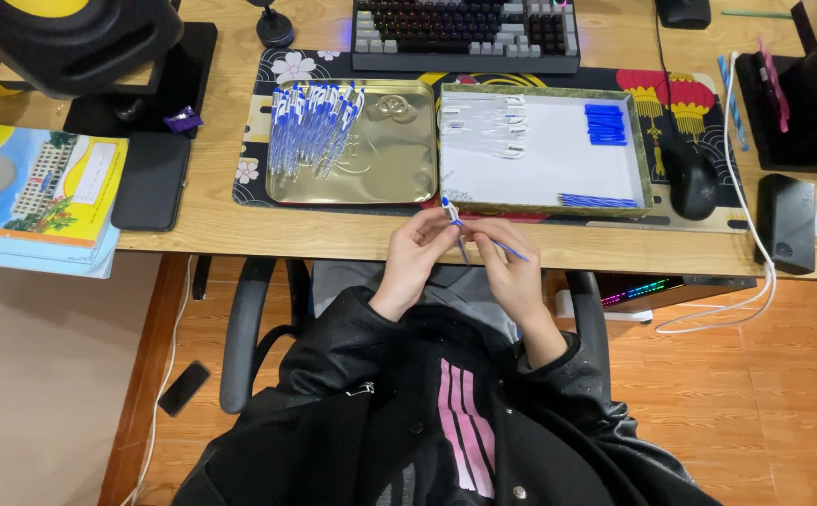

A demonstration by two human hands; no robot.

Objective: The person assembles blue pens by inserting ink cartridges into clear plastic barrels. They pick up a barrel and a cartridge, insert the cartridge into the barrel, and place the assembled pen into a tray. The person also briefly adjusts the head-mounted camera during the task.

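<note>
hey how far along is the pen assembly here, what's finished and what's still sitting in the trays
Done: a pile of assembled blue-capped pens lies in the gold metal tray. In hand: the left hand holds a clear pen barrel with a blue cap, while the right hand holds a thin blue refill near it. Left: a few clear barrels, a stack of blue caps and a row of refills remain in the white tray.

Light wooden desk [239, 234], black office chair [239, 347], reddish wood-plank floor [783, 394], beige rug [43, 375] at left
</note>
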